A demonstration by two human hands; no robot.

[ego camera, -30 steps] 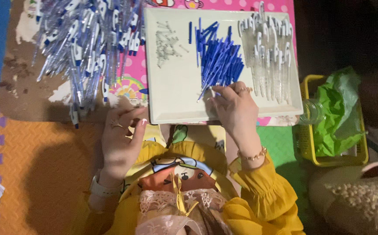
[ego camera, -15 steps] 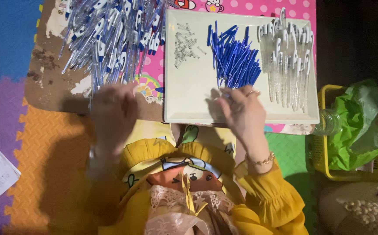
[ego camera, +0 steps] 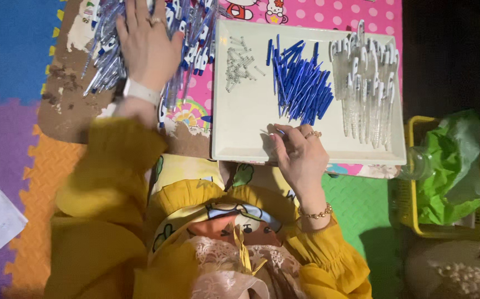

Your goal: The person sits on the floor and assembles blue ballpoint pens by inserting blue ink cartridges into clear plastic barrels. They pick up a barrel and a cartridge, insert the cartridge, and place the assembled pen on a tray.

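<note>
So the tray [ego camera: 245,138] is plain off-white, holding a heap of bright blue pen refills [ego camera: 301,83] next to clear pen barrels [ego camera: 367,88] with white caps. Underneath it's a pink polka-dot cloth [ego camera: 328,14] on foam floor tiles [ego camera: 7,50] in blue, purple, orange and green. Sleeves [ego camera: 107,182] are mustard yellow, and there's a yellow basket [ego camera: 411,216] with crumpled green plastic [ego camera: 450,166] inside.

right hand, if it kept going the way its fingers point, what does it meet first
Probably the pile of blue pen refills on the white tray: the right hand points up the tray toward them, bare tray between.
</note>
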